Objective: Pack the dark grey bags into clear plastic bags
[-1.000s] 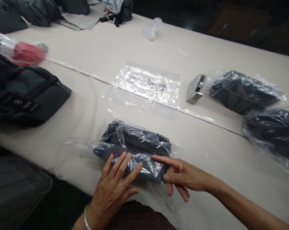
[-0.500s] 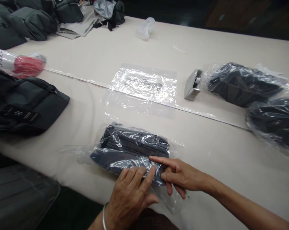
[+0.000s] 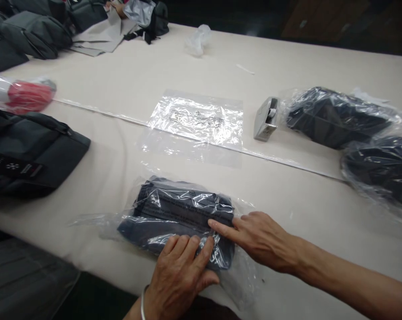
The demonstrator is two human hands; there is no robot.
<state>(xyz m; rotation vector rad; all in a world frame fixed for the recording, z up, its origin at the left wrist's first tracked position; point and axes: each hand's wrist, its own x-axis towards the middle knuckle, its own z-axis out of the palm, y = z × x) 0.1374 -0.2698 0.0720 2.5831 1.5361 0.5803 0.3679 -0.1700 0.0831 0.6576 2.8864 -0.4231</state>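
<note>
A dark folded bag in a clear plastic bag with printed text lies at the table's near edge. My left hand, with a metal bangle at its wrist, rests on the front of this package. Its fingers are stretched out and its thumb is apart. From the right, my right hand reaches over the package's right end. Its index finger points straight and touches the plastic near my left fingertips; the other fingers are bent and partly hidden. Loose plastic spreads out at both ends of the package.
A flat clear plastic bag lies beyond the package, beside a small grey-white box. Wrapped dark bags are at right. At left are a dark backpack and a red plastic-wrapped item. Another person's hand shows at the back.
My right hand has turned palm down, and its lower fingers have gone from view while the index stays on the plastic. My left hand has barely moved. The view has shifted slightly.
</note>
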